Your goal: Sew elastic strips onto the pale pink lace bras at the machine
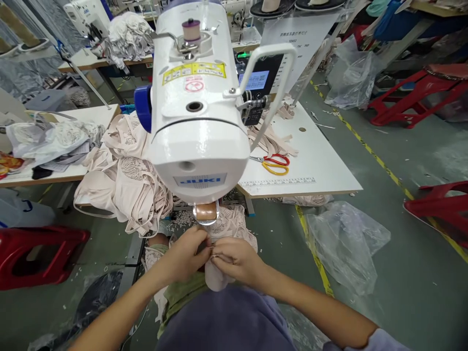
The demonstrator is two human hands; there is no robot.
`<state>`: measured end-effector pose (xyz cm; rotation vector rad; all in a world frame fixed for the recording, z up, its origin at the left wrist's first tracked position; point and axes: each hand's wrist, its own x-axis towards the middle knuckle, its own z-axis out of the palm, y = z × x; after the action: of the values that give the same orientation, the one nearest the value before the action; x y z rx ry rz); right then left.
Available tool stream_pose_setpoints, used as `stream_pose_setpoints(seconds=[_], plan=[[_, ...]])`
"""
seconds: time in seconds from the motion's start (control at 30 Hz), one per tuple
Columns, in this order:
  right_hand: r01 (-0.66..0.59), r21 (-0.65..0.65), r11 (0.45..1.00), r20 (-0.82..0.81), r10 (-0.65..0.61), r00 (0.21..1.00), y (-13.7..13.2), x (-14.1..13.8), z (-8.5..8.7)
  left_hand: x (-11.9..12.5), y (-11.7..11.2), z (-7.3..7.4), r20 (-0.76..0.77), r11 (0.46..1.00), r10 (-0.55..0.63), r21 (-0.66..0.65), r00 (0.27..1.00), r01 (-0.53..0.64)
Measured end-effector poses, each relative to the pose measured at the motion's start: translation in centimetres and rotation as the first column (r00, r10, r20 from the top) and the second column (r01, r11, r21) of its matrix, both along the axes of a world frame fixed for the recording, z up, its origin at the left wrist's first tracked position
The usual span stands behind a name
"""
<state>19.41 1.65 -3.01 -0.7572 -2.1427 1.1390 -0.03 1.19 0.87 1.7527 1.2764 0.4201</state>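
Observation:
Just below the needle end of a white JUKI sewing machine, both my hands pinch a pale beige lace bra. My left hand has its thumb and fingers closed on the fabric's edge. Close against it, my right hand pinches the same edge, fingers pressed together. A smooth cup-like part hangs below the fingers toward my lap. Lace spreads behind the hands under the machine head. The machine's needle is hidden from this angle.
A heap of beige bras lies left of the machine. On the white tabletop at right are red-and-yellow scissors, fabric strips and a printed ruler. Red stools and a plastic bag are on the floor.

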Motion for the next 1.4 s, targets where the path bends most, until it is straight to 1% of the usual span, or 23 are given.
stream_pose_setpoints(seconds=[0.03,0.07,0.13,0.17,0.2,0.23,0.3,0.33,0.43,0.53,0.67,0.73,0.77,0.83,0.9,0.93,0.97,1.03,1.1,1.17,1.23,1.3,1.4], plan=[[0.029,-0.073,0.997,-0.048,-0.033,0.998,0.0,0.0,0.4,0.3,-0.2,-0.3,0.109,0.996,0.08,-0.042,0.991,-0.076],[0.052,-0.121,0.991,-0.089,-0.063,0.994,0.1,0.0,0.7,0.6,-0.4,-0.7,0.214,0.983,0.179,-0.086,0.96,-0.164],[0.08,-0.149,0.986,-0.133,-0.101,0.986,0.3,0.0,1.3,1.2,-1.0,-1.4,0.363,0.939,0.343,-0.14,0.866,-0.313],[0.083,-0.145,0.986,-0.131,-0.102,0.986,0.3,-0.1,1.4,1.4,-1.3,-1.6,0.392,0.923,0.383,-0.126,0.836,-0.363],[0.079,-0.137,0.987,-0.119,-0.096,0.988,0.4,-0.1,1.6,1.5,-1.5,-1.9,0.395,0.915,0.393,-0.08,0.831,-0.395],[0.074,-0.129,0.989,-0.103,-0.088,0.991,0.5,-0.1,1.7,1.5,-1.7,-2.1,0.378,0.916,0.376,-0.013,0.846,-0.402],[0.072,-0.124,0.99,-0.076,-0.082,0.994,0.6,-0.1,1.7,1.2,-1.9,-2.5,0.321,0.918,0.313,0.139,0.894,-0.371],[0.074,-0.13,0.989,-0.071,-0.084,0.994,0.6,-0.1,1.7,1.1,-2.0,-2.8,0.292,0.911,0.292,0.206,0.911,-0.358],[0.086,-0.17,0.982,-0.061,-0.097,0.993,0.4,-0.1,1.6,0.8,-2.2,-3.6,0.245,0.871,0.294,0.328,0.924,-0.365],[0.087,-0.199,0.976,-0.052,-0.099,0.994,0.3,-0.1,1.5,1.0,-2.3,-4.0,0.269,0.842,0.287,0.388,0.919,-0.376],[0.133,-0.217,0.967,-0.046,-0.146,0.988,0.7,-0.1,1.4,1.1,-1.9,-3.6,0.321,0.856,0.23,0.383,0.919,-0.348],[0.156,-0.207,0.966,-0.007,-0.161,0.987,1.2,0.2,1.6,1.0,-1.8,-3.2,0.307,0.856,0.242,0.378,0.92,-0.351],[0.173,-0.182,0.968,0.03,-0.171,0.985,1.6,0.4,1.9,0.9,-1.8,-3.0,0.285,0.848,0.258,0.392,0.923,-0.357],[0.217,-0.075,0.973,0.127,-0.206,0.97,2.3,0.8,2.5,0.8,-1.9,-2.3,0.223,0.824,0.265,0.454,0.938,-0.34],[0.224,0.058,0.973,0.198,-0.231,0.953,3.0,1.1,3.3,0.8,-2.1,-1.6,0.164,0.793,0.215,0.546,0.963,-0.27],[0.207,0.099,0.973,0.215,-0.224,0.95,3.3,1.3,3.6,0.8,-2.2,-1.2,0.143,0.774,0.179,0.591,0.973,-0.229],[0.179,0.107,0.978,0.225,-0.2,0.954,3.5,1.4,4.0,0.8,-2.2,-0.8,0.127,0.754,0.145,0.628,0.981,-0.192],[0.127,0.042,0.991,0.223,-0.134,0.966,3.7,1.5,4.6,0.9,-2.1,-0.2,0.107,0.724,0.108,0.673,0.988,-0.152],[0.095,-0.077,0.992,0.214,-0.077,0.974,3.7,1.6,5.1,1.0,-1.9,0.2,0.101,0.717,0.105,0.682,0.989,-0.146],[0.071,-0.178,0.981,0.208,-0.033,0.978,3.7,1.7,5.3,1.0,-1.7,0.3,0.097,0.733,0.114,0.664,0.989,-0.149],[0.054,-0.24,0.969,0.208,-0.003,0.978,3.8,1.9,5.4,0.9,-1.6,0.3,0.095,0.764,0.128,0.625,0.987,-0.159],[0.043,-0.269,0.962,0.208,0.015,0.978,3.9,2.0,5.3,0.8,-1.5,0.3,0.1,0.791,0.134,0.588,0.986,-0.168],[0.035,-0.274,0.961,0.22,0.027,0.975,4.1,2.1,5.2,0.8,-1.3,0.2,0.112,0.815,0.125,0.556,0.986,-0.166]])
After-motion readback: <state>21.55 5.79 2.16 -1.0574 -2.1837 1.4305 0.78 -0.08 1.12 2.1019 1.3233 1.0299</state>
